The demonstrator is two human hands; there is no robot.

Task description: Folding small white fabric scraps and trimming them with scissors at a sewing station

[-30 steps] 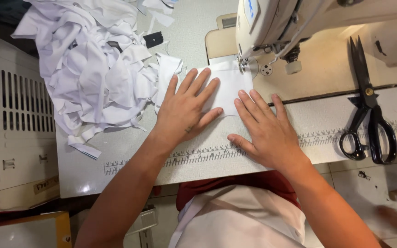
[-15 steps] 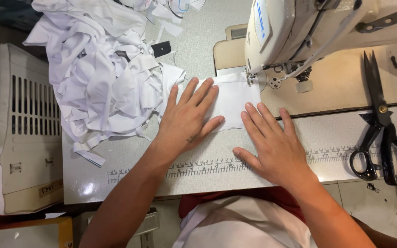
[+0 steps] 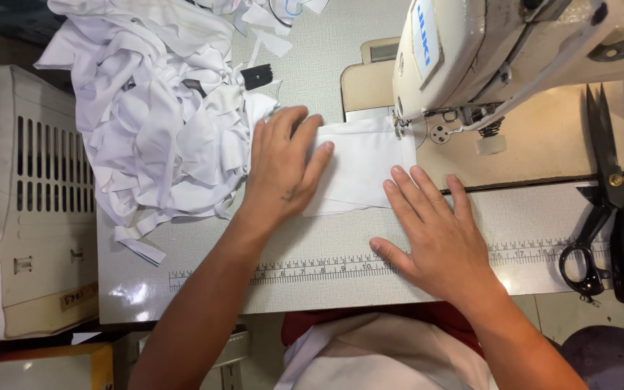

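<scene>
Small white cloth piece [image 3: 359, 167] laid flat on the sewing table [image 3: 312, 72], far edge brought up to the presser foot of the cream sewing machine [image 3: 471, 50]. No stitch line visible on the cloth; whether the needle is down cannot be told. Judged as positioned and ready for feeding, sewing itself apparently not yet done on this piece. Left hand [image 3: 283, 170] spread flat, fingers extended, pressing the left part of the cloth; nothing gripped. Right hand [image 3: 438, 238] likewise open and flat, fingertips resting at the near right corner of the cloth, palm on the bare table over the printed ruler strip [image 3: 312, 269]; nothing gripped. Cloth therefore lying between and partly under both hands, directly before the machine. Heap of white cloth scraps [image 3: 153, 108] just left of the left hand, touching the cloth area. Black scissors [image 3: 612, 209] well apart at the right, untouched. Slatted plastic crate [image 3: 37, 195] beyond the table's left edge.
</scene>
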